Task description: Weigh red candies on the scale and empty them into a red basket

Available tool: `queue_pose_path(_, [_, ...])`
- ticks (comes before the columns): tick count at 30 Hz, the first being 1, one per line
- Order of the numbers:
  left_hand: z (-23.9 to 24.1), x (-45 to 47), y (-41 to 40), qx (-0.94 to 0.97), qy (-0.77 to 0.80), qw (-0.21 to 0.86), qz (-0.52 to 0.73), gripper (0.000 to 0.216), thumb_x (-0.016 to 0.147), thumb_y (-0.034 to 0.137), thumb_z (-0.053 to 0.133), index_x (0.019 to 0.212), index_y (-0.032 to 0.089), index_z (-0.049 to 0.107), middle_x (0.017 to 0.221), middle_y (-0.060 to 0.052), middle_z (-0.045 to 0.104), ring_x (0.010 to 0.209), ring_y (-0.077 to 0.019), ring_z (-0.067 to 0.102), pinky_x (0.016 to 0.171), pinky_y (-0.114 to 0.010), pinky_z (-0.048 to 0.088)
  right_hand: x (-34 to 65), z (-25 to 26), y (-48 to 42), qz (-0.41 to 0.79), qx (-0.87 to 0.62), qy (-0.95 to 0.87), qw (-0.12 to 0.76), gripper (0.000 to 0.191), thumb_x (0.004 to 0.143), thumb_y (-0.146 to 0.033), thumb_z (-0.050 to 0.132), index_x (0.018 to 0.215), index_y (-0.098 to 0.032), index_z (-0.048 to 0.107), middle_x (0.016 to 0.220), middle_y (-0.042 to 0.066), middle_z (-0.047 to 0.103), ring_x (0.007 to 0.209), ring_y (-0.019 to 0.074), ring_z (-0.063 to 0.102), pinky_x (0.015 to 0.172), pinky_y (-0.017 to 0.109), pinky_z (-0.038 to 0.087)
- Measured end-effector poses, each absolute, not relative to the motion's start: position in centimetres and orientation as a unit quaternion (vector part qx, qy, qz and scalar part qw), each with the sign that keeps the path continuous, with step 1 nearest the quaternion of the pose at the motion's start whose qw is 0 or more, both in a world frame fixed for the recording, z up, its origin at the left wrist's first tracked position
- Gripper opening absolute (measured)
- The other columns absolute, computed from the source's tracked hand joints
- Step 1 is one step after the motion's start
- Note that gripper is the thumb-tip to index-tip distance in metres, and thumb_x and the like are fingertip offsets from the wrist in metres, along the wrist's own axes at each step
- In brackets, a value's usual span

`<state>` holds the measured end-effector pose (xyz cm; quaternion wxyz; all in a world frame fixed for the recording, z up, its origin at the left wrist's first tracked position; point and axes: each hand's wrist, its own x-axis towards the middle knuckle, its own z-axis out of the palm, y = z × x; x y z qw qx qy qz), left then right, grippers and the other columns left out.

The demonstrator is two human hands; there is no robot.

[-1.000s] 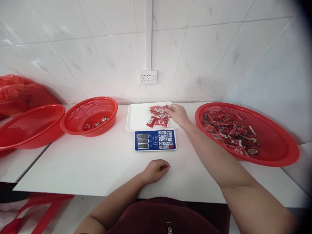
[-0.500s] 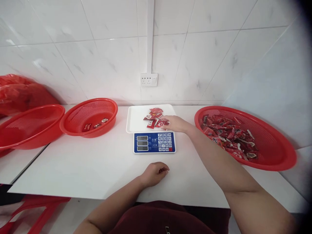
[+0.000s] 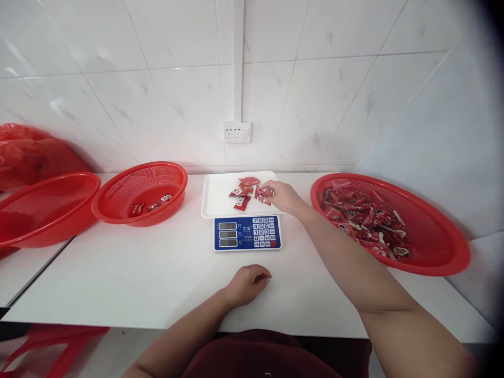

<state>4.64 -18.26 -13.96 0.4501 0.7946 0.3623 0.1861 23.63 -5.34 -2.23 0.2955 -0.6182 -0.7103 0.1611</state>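
Observation:
My right hand (image 3: 282, 196) is over the right part of a white weighing tray (image 3: 216, 195), its fingers closed on a small red snack packet (image 3: 262, 196). Several similar red packets (image 3: 241, 192) lie on the tray just left of it. In front of the tray is the blue panel of a digital scale (image 3: 247, 233), with number keys and three small displays. My left hand (image 3: 247, 285) rests on the white table below the scale, fingers loosely curled, with nothing visible in them.
On the right stands a large red basket (image 3: 441, 252) holding many red packets. At the left, a red basket (image 3: 103, 212) has a few packets inside, beside another red basket (image 3: 84, 181). Red plastic bags (image 3: 35, 157) lie behind. A socket (image 3: 237, 133) is on the tiled wall.
My right hand has picked up a packet from the tray's pile, apart from the others now. The scale's display reading has changed. My left hand stays on the table. The view has shifted slightly.

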Motion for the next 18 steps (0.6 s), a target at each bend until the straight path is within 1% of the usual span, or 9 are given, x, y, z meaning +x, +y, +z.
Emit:
queue_pose_path(2, [-13.9, 4.6, -18.3, 0.798, 0.360, 0.448, 0.182, 0.022, 0.081, 0.023, 0.046, 0.093, 0.020, 0.064, 0.091, -0.003, 0.065, 0.076, -0.0146, 0.057, 0.070, -0.025, 0.046, 23.7, -1.7, -5.3, 0.126, -0.616, -0.705, 0.329, 0.034, 0.066, -0.006, 0.058, 0.096, -0.022, 0.063, 0.090, 0.002, 0.064, 0.077, 0.0163, 0.057, 0.070, 0.029, 0.043])
queue_pose_path(4, [-13.9, 4.6, -18.3, 0.800, 0.358, 0.448, 0.179, 0.023, 0.081, 0.022, 0.045, 0.094, 0.020, 0.063, 0.093, -0.003, 0.065, 0.078, -0.0144, 0.057, 0.071, -0.024, 0.046, 23.7, -1.2, -5.2, 0.098, -0.614, -0.696, 0.360, 0.038, 0.067, -0.009, 0.059, 0.103, -0.020, 0.062, 0.089, 0.003, 0.064, 0.077, 0.0164, 0.056, 0.073, 0.031, 0.043])
queue_pose_path(6, [-13.9, 4.6, -18.3, 0.799, 0.356, 0.449, 0.180, 0.023, 0.082, 0.023, 0.045, 0.095, 0.019, 0.063, 0.093, -0.003, 0.065, 0.079, -0.0141, 0.057, 0.072, -0.024, 0.046, 23.8, -0.9, -5.3, 0.083, -0.612, -0.687, 0.383, 0.043, 0.069, -0.011, 0.060, 0.111, -0.019, 0.059, 0.092, 0.005, 0.063, 0.079, 0.0172, 0.057, 0.076, 0.032, 0.043])
queue_pose_path(8, [-14.1, 4.6, -18.3, 0.798, 0.353, 0.452, 0.184, 0.022, 0.082, 0.023, 0.045, 0.094, 0.019, 0.063, 0.093, -0.003, 0.064, 0.078, -0.0137, 0.057, 0.071, -0.024, 0.046, 23.9, -0.7, -5.3, 0.079, -0.612, -0.681, 0.395, 0.046, 0.069, -0.012, 0.061, 0.114, -0.019, 0.057, 0.095, 0.005, 0.063, 0.080, 0.0179, 0.057, 0.077, 0.034, 0.044])
queue_pose_path(12, [-14.2, 4.5, -18.3, 0.797, 0.350, 0.453, 0.192, 0.022, 0.081, 0.021, 0.046, 0.093, 0.019, 0.063, 0.092, -0.003, 0.064, 0.078, -0.0132, 0.058, 0.071, -0.023, 0.046, 23.9, -0.7, -5.5, 0.081, -0.610, -0.688, 0.385, 0.044, 0.069, -0.012, 0.062, 0.111, -0.021, 0.060, 0.093, 0.005, 0.062, 0.079, 0.0183, 0.057, 0.077, 0.035, 0.044])
queue_pose_path(18, [-14.2, 4.6, -18.3, 0.796, 0.356, 0.451, 0.192, 0.022, 0.081, 0.022, 0.045, 0.094, 0.019, 0.063, 0.091, -0.003, 0.065, 0.076, -0.0128, 0.058, 0.070, -0.023, 0.046, 23.4, -0.9, -5.7, 0.093, -0.604, -0.700, 0.369, 0.037, 0.070, -0.010, 0.059, 0.106, -0.019, 0.063, 0.090, 0.005, 0.061, 0.078, 0.0171, 0.056, 0.075, 0.033, 0.044])
